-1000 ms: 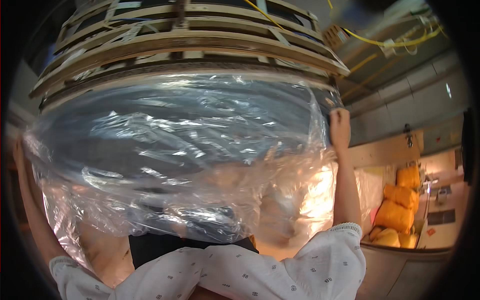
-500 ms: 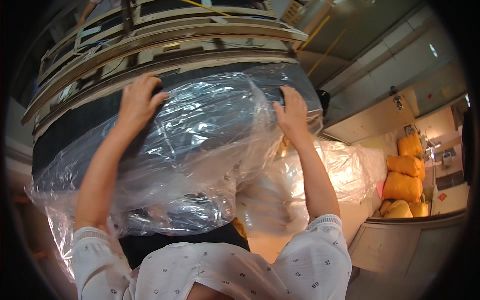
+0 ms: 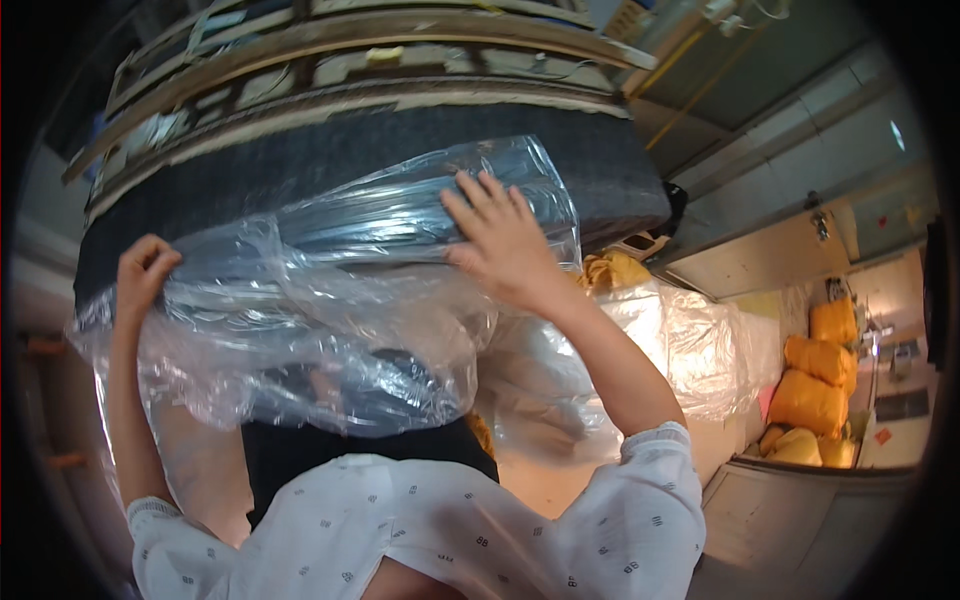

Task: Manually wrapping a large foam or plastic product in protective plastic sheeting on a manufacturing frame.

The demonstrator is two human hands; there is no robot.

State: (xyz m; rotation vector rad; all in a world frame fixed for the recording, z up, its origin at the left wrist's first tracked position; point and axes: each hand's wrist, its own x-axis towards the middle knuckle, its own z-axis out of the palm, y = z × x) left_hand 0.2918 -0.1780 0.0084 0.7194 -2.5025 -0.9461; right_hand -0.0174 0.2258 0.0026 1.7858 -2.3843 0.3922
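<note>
A crinkled sheet of clear plastic film (image 3: 370,225) lies across a dark, cloth-like work surface (image 3: 330,150) and sags over its near edge toward my body. At the film's left end, my left hand (image 3: 145,272) is closed, thumb and fingertips pinched on its edge. My right hand (image 3: 505,245) lies on the film nearer its right end, palm down with the fingers spread. Under that hand the film is drawn into long, fairly straight folds. Its lower part bunches loosely in front of my lap.
Wooden rails (image 3: 330,38) run along the far side of the surface. More clear plastic (image 3: 700,345) spreads to the right, beside a bundled yellow cloth (image 3: 612,270). Orange sacks (image 3: 808,398) are stacked farther right, near a pale cabinet (image 3: 745,255).
The film's far edge has come nearer, baring more dark surface. My left hand has moved left and nearer and now pinches the film; my right hand has moved left and spread flat.
</note>
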